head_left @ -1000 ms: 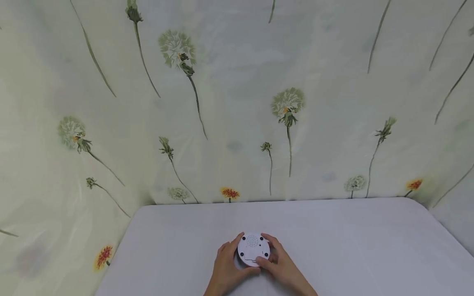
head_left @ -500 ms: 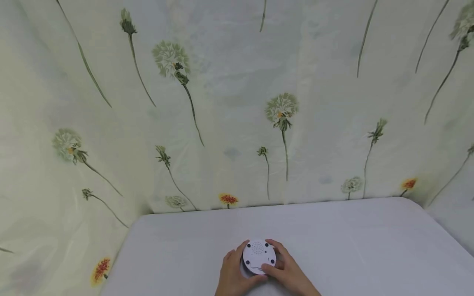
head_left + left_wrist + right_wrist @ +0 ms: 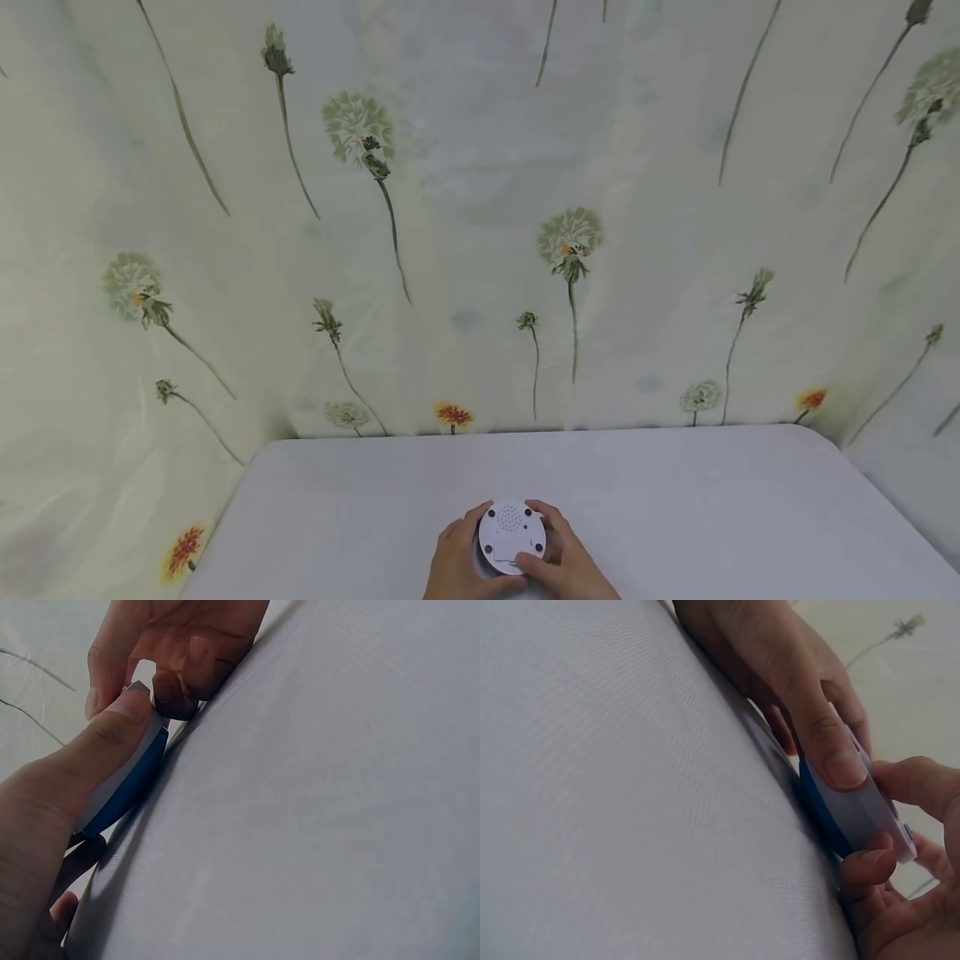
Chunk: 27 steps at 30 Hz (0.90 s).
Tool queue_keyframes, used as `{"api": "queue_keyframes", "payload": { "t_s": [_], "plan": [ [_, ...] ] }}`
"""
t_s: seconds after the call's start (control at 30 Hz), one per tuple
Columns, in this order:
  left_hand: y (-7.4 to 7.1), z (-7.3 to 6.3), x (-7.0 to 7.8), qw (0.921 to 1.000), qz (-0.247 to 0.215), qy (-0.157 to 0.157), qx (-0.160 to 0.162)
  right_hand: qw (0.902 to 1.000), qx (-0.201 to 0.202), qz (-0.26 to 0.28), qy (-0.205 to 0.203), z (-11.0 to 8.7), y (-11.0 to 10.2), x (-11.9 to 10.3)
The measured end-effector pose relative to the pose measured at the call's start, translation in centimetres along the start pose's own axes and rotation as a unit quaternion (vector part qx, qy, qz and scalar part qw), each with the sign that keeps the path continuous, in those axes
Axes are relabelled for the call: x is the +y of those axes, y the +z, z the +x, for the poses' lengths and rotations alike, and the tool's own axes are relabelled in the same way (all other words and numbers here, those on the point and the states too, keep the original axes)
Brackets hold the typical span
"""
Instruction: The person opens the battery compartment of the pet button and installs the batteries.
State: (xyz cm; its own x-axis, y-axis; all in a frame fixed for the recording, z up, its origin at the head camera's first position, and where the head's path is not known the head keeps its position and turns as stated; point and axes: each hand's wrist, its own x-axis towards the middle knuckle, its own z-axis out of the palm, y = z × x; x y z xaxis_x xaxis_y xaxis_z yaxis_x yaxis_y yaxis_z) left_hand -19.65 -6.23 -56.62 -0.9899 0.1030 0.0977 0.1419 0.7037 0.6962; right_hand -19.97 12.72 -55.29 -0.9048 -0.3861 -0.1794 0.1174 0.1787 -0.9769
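A round white device [image 3: 512, 540] lies face down between my hands, its underside showing dark round feet, a cluster of small holes and the outline of a cover. Both wrist views show its blue lower part [image 3: 133, 787] turned to the tabletop. My left hand [image 3: 454, 557] grips it from the left, with fingers along the far edge and thumb along the near side. From the right, my right hand [image 3: 564, 560] holds it, one finger at the far rim and the thumb pressing on the underside by the cover's outline. Its other fingers curl beside the rim.
The hands work low over a white-covered tabletop [image 3: 360, 500] with rounded back corners. Behind and beside it hangs a pale curtain [image 3: 465, 208] printed with dandelions and orange flowers.
The head view has shifted slightly, so table and hands sit lower in it. Both hands keep the same hold on the device, the right thumb still on its underside.
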Motion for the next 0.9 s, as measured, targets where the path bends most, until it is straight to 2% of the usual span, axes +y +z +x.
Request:
{"api": "queue_keyframes", "payload": {
  "t_s": [0.13, 0.23, 0.5, 0.77, 0.9],
  "plan": [
    [0.0, -0.4, -0.3, 1.0000, 0.003, 0.000, -0.003, 0.9999, -0.012, 0.003, 0.009, -0.1, 0.4, 0.2],
    [-0.1, -0.4, -0.2, 1.0000, 0.003, 0.003, 0.001, 1.0000, -0.005, -0.005, 0.007, -0.1, 0.3, 0.1],
    [-0.1, 0.0, -0.4, 0.9974, 0.045, 0.054, 0.016, 0.9992, 0.017, -0.037, -0.007, 0.0, -0.2, -0.2],
    [0.0, -0.1, -1.0, 0.9943, 0.042, 0.095, 0.022, 0.9988, 0.008, -0.045, -0.017, -0.1, -0.6, 0.3],
    [-0.1, -0.2, -1.1, 0.9955, 0.029, 0.087, 0.023, 0.9988, -0.001, -0.041, -0.028, -0.1, -0.9, 0.5]
  ]
}}
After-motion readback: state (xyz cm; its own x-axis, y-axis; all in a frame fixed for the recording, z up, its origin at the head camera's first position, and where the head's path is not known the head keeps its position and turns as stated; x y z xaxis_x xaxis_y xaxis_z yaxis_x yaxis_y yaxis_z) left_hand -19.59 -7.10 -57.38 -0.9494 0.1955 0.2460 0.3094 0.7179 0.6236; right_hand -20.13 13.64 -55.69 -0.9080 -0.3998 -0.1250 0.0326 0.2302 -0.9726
